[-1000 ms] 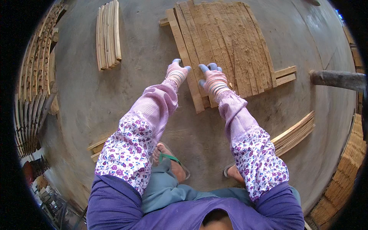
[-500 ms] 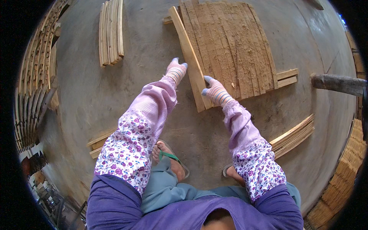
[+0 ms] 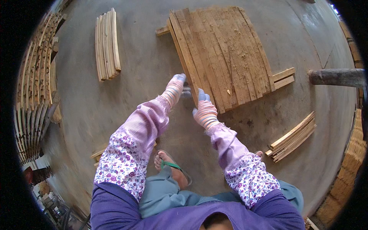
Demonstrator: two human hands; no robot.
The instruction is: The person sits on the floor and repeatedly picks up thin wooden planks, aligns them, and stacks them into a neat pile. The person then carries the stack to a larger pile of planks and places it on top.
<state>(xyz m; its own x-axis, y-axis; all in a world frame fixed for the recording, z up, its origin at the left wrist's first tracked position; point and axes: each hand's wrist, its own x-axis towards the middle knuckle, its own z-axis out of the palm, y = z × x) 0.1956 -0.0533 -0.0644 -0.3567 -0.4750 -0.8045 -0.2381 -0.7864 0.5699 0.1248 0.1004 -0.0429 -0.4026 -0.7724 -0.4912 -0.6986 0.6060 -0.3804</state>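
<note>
A wide layer of rough, dusty wooden planks [image 3: 230,53] lies side by side in front of me. At its left edge sits a narrow plank [image 3: 178,44], tilted or resting against the others. My left hand [image 3: 175,90], in a striped glove with grey fingertips, is by that edge with its fingers stretched out; I cannot tell if they touch the wood. At the near left corner, my right hand [image 3: 207,112], gloved alike, lays straight fingers against the plank's near end, its thumb apart.
Wooden battens [image 3: 284,78] stick out beneath the layer. Stacks of sticks lie on the floor at far left [image 3: 107,46] and right [image 3: 293,136]. A dark round post [image 3: 336,78] juts in from the right. Curved slats [image 3: 36,76] line the left side; a wood pile [image 3: 343,172] stands at right.
The narrow plank, earlier raised and angled at the left edge, now lies down along the layer. My right hand has shifted left and my left hand slightly nearer me.
</note>
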